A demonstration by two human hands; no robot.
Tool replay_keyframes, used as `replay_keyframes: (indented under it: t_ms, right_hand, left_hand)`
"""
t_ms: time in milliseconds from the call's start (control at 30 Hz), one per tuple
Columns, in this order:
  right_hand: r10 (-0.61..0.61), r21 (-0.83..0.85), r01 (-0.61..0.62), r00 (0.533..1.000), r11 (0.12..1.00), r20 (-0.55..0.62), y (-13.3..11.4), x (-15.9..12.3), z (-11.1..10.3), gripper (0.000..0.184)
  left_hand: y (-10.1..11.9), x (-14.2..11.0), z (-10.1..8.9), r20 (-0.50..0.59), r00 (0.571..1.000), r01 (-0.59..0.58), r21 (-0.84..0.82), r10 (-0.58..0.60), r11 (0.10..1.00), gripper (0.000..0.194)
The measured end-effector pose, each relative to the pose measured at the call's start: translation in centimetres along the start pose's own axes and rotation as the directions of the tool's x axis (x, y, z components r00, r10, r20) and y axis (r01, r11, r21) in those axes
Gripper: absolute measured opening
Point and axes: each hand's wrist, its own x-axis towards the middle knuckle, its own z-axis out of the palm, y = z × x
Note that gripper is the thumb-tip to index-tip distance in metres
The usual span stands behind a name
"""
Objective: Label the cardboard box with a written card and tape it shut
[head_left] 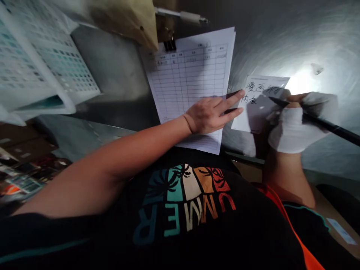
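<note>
My right hand (pixel 298 123), in a white glove that leaves some fingertips bare, grips a black pen (pixel 323 122). The pen's tip is over a small white paper slip (pixel 242 118) bearing handwritten characters. My bare left hand (pixel 212 114) rests on a stack of printed form sheets (pixel 168 90), with two fingers stretched out to the slip's left edge. Its other fingers are bent. A black binder clip (pixel 170 45) holds the top edge of the sheets, and the top rows of the form have handwriting.
On the metal table (pixel 281 30), a brown paper package (pixel 132 18) overlaps the form's upper left corner. A white-handled tool (pixel 191 17) lies beyond the clip. White perforated baskets (pixel 64 56) stand at the left. A crumpled scrap (pixel 317 69) lies near the glare.
</note>
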Motion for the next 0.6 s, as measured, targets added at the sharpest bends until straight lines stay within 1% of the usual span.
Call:
replay_keyframes:
  t_ms: [33, 100, 167, 200, 233, 300, 333, 400, 500, 600]
  right_hand:
    - [-0.054, -0.023, 0.053, 0.998, 0.998, -0.017, 0.5, -0.1, -0.5, 0.043]
    - [-0.181, -0.159, 0.173, 0.983, 0.972, -0.038, 1.4, -0.2, -1.2, 0.053]
    - [-0.263, -0.288, 0.238, 0.964, 0.928, -0.050, 1.9, -0.2, -1.4, 0.061]
    - [-0.282, -0.295, 0.249, 0.957, 0.923, -0.075, 2.0, -0.2, -1.3, 0.062]
    - [-0.302, -0.258, 0.265, 0.947, 0.929, -0.113, 2.0, -0.1, -1.1, 0.059]
    - [-0.331, -0.140, 0.308, 0.924, 0.941, -0.191, 1.9, 0.1, -0.6, 0.049]
    - [-0.327, -0.111, 0.310, 0.921, 0.944, -0.212, 1.7, 0.2, -0.4, 0.045]
    - [-0.309, -0.135, 0.287, 0.932, 0.948, -0.190, 1.0, 0.3, 0.0, 0.041]
    - [-0.224, -0.256, 0.181, 0.963, 0.950, -0.151, -0.3, 0.3, 0.2, 0.037]
    - [-0.138, -0.293, 0.091, 0.980, 0.952, -0.143, -1.1, 0.3, 0.2, 0.029]
  left_hand:
    - [0.0, 0.0, 0.0, -0.006, 1.000, -0.008, 0.020, 0.008, 1.000, 0.061]
    - [-0.1, -0.1, 0.1, -0.015, 0.999, -0.039, 0.104, 0.041, 0.994, 0.062]
    - [-0.3, -0.1, 0.4, -0.048, 0.992, -0.105, 0.239, 0.120, 0.965, 0.063]
    - [-0.4, -0.2, 0.5, -0.072, 0.984, -0.135, 0.305, 0.165, 0.943, 0.063]
    - [-0.5, -0.2, 0.7, -0.095, 0.974, -0.158, 0.356, 0.203, 0.921, 0.063]
    - [-0.7, -0.3, 0.9, -0.126, 0.961, -0.176, 0.402, 0.245, 0.898, 0.062]
    - [-0.8, -0.4, 0.9, -0.127, 0.962, -0.171, 0.401, 0.240, 0.900, 0.062]
    - [-0.9, -0.4, 0.8, -0.110, 0.971, -0.159, 0.366, 0.213, 0.917, 0.064]
    - [-0.7, -0.5, 0.4, -0.087, 0.985, -0.123, 0.266, 0.151, 0.956, 0.064]
    - [-0.5, -0.3, 0.1, -0.035, 0.998, -0.053, 0.152, 0.059, 0.987, 0.063]
